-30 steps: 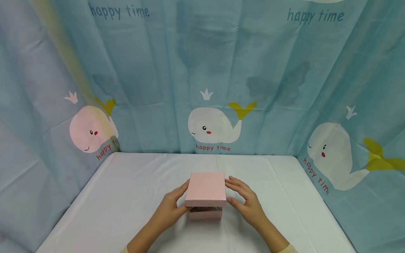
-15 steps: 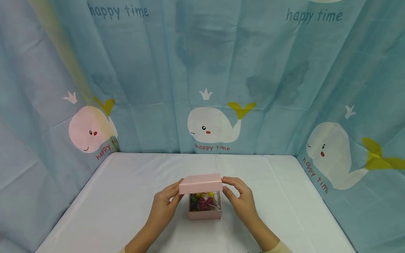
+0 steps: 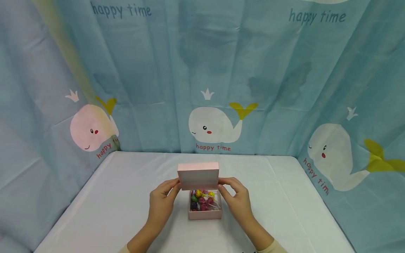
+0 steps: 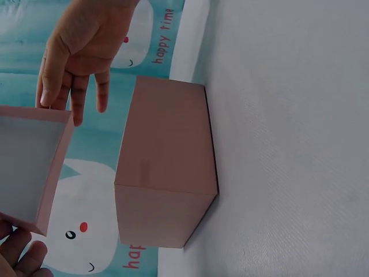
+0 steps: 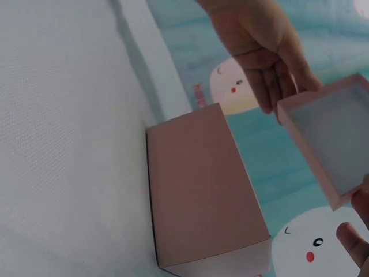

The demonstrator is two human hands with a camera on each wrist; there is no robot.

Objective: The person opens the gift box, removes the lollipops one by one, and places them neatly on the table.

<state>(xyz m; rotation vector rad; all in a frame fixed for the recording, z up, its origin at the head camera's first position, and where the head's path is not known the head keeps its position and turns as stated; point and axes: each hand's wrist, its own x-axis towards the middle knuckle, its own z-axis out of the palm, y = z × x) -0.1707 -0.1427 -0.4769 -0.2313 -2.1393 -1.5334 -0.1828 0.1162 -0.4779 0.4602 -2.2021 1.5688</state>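
A square pink lid (image 3: 198,176) hangs tilted above its box, pale inside facing the head camera. My left hand (image 3: 162,200) pinches its left edge between thumb and fingers, and my right hand (image 3: 236,199) pinches the right edge. Below stands the pink box (image 3: 205,214), apart from the lid. Lollipops (image 3: 202,201) in coloured wrappers with white sticks fill it. In the left wrist view the box's outer wall (image 4: 167,138) hides the contents, with the lid (image 4: 29,164) at left. The right wrist view has the lid (image 5: 334,133) at right, above the box (image 5: 202,184).
The box stands on a table with a white cloth (image 3: 272,211). Behind and at both sides hangs a blue curtain (image 3: 152,80) printed with whales. Its lower part meets the table's far edge.
Both hands have lifted the lid off the box and tipped it up, so its inside now faces the head camera. The lollipops have come into view. The box has stayed in place.
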